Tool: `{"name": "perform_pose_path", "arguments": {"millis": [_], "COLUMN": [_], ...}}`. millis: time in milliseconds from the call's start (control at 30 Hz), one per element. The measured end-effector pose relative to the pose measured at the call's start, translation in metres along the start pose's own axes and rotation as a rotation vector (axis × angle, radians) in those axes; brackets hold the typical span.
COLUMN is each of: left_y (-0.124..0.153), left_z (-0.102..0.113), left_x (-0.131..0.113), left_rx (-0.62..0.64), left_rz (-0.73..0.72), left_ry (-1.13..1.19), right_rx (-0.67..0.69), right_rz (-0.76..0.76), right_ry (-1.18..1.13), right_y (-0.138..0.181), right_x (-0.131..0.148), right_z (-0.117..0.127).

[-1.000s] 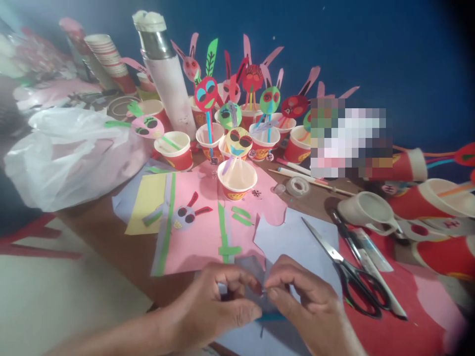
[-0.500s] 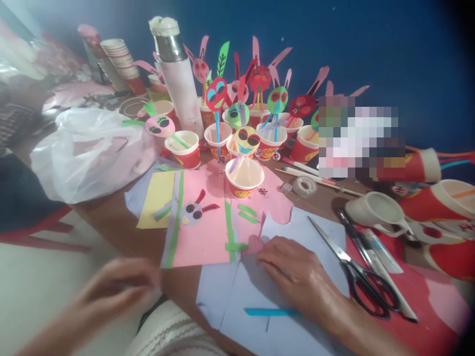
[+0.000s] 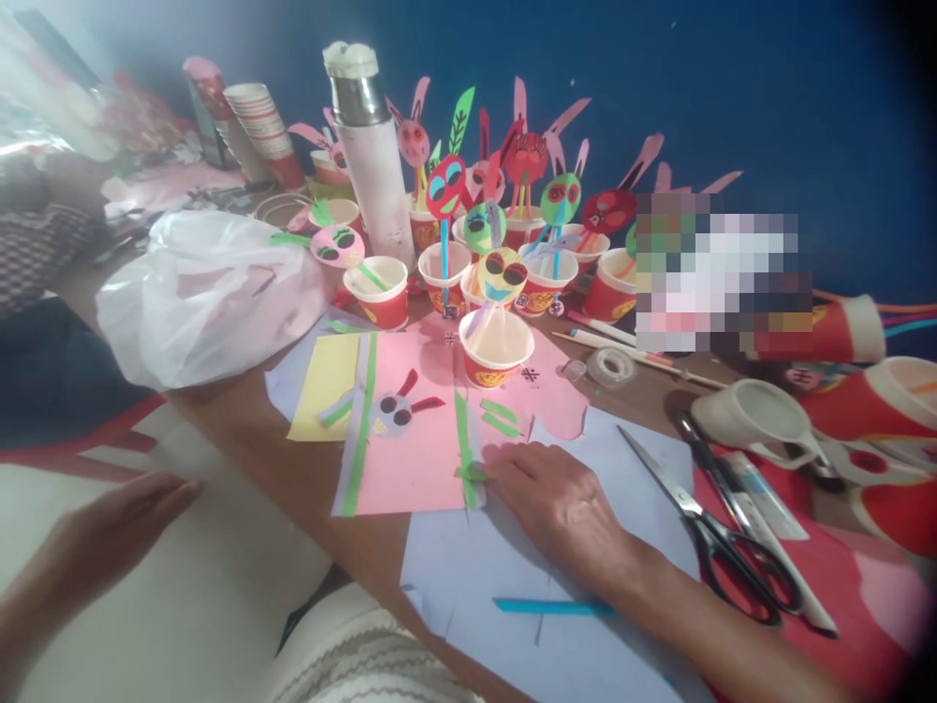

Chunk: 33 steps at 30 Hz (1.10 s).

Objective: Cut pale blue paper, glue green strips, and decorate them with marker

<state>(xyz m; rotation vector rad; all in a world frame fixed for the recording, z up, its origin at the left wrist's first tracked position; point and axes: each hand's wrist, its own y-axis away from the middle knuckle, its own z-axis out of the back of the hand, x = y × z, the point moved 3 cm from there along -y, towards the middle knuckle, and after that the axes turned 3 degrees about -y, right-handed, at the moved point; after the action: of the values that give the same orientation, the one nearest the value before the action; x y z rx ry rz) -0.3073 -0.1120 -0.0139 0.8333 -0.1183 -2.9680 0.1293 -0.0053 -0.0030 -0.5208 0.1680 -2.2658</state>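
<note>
My right hand (image 3: 556, 503) lies on the lilac paper (image 3: 505, 576), its fingertips touching the green paper strip (image 3: 464, 449) on the pink sheet (image 3: 410, 459). Its fingers are stretched forward with nothing gripped. My left hand (image 3: 109, 532) hangs off the table's left edge over the pale floor, fingers extended, holding nothing. A paper bunny face (image 3: 395, 412) with red ears lies on the pink sheet. A turquoise strip (image 3: 549, 606) rests on the lilac paper near my right forearm.
Black-handled scissors (image 3: 721, 542) lie open to the right. Several red paper cups with paper animal faces on sticks (image 3: 487, 268) crowd the back, beside a white flask (image 3: 373, 166), a tape roll (image 3: 613, 366), a white mug (image 3: 753, 415) and a plastic bag (image 3: 212, 293).
Both hands were pinching a small piece together over the lilac paper. The left hand swung away off the table's left side; the right hand reached forward to the green strip.
</note>
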Motion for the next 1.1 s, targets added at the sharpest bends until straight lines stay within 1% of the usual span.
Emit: {"name": "perform_pose_path", "arguments": {"millis": [33,67,100,133,167,200,233,267,300,333,400,533,633,767,933,1100], "left_y": [0.0,0.0,-0.002,-0.006,-0.011,-0.019,-0.027,-0.035,-0.044,-0.052,-0.068,-0.083,-0.085,-0.086,-0.089,-0.09], "left_z": [0.002,0.0,-0.006,-0.015,-0.026,-0.039,-0.052,-0.065,-0.077,-0.085,-0.097,-0.108,-0.112,-0.116,-0.119,-0.122], "left_x": [-0.017,-0.039,-0.067,-0.097,-0.128,-0.158,-0.183,-0.204,-0.22,-0.231,-0.24,-0.242,-0.244,-0.246,-0.245,-0.244], "left_rx": [-0.145,-0.218,-0.241,-0.254,-0.21,-0.125,-0.006,0.119,0.228,0.259,0.308,0.388,0.422,0.423,0.455,0.482], "left_rz": [0.076,0.111,0.089,0.034,-0.056,-0.154,-0.243,-0.316,-0.382,-0.414,-0.411,-0.403,-0.393,-0.394,-0.418,-0.408], "left_ry": [-0.136,-0.212,-0.216,-0.174,-0.104,-0.026,0.046,0.088,0.09,0.076,0.033,-0.04,-0.051,-0.02,-0.001,0.006], "right_rx": [-0.009,-0.02,-0.036,-0.06,-0.081,-0.094,-0.093,-0.082,-0.063,-0.044,-0.041,-0.072,-0.072,-0.079,-0.044,-0.06], "right_rz": [-0.006,-0.011,-0.018,-0.031,-0.055,-0.091,-0.138,-0.188,-0.235,-0.268,-0.298,-0.302,-0.296,-0.312,-0.343,-0.325], "right_ry": [-0.011,-0.019,-0.034,-0.06,-0.096,-0.14,-0.186,-0.226,-0.251,-0.257,-0.244,-0.22,-0.214,-0.216,-0.259,-0.247], "right_y": [0.0,0.001,0.003,0.004,0.007,0.01,0.014,0.018,0.023,0.027,0.034,0.041,0.04,0.041,0.045,0.046], "right_x": [0.0,0.0,-0.001,-0.002,-0.004,-0.006,-0.01,-0.014,-0.017,-0.021,-0.025,-0.028,-0.028,-0.031,-0.038,-0.039], "right_z": [0.003,0.006,0.01,0.015,0.019,0.023,0.026,0.027,0.028,0.027,0.026,0.024,0.024,0.023,0.015,0.011]}}
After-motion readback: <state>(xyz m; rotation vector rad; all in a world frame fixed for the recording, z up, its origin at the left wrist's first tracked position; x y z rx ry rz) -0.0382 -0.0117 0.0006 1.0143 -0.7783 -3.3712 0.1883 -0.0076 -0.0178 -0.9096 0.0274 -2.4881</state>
